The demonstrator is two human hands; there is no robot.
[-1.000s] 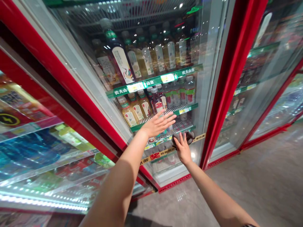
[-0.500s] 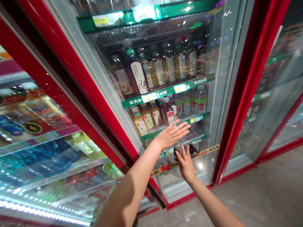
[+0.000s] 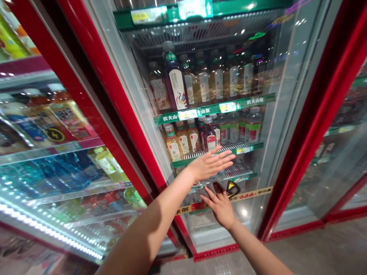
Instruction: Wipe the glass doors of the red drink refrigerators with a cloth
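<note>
My left hand [image 3: 211, 165] is stretched out flat, fingers extended, in front of the glass door of a drinks fridge; it holds nothing. Behind its fingertips stands a dark purple juice bottle [image 3: 211, 138] on a shelf. Lower down, my right hand [image 3: 221, 209] has its fingers spread, back towards me. Just beyond those fingers shows a black looped object with a yellow patch [image 3: 233, 188], its kind unclear. A dark reddish part [image 3: 218, 187] beside it is partly covered by the fingers. Whether the hand touches it, I cannot tell.
Red frames [image 3: 309, 126] border the fridge door. Inside, several bottles line the shelves with green edge strips [image 3: 246, 101]. A yellow printed strip [image 3: 258, 193] crosses the door low down. Left, another fridge holds blue bottles [image 3: 57, 172]. Grey floor [image 3: 304, 248] lies at lower right.
The view has shifted, so the fridge shelves sit slightly further right. My right hand's fingers have spread to the left. The looped object looks turned, and its yellow patch now shows.
</note>
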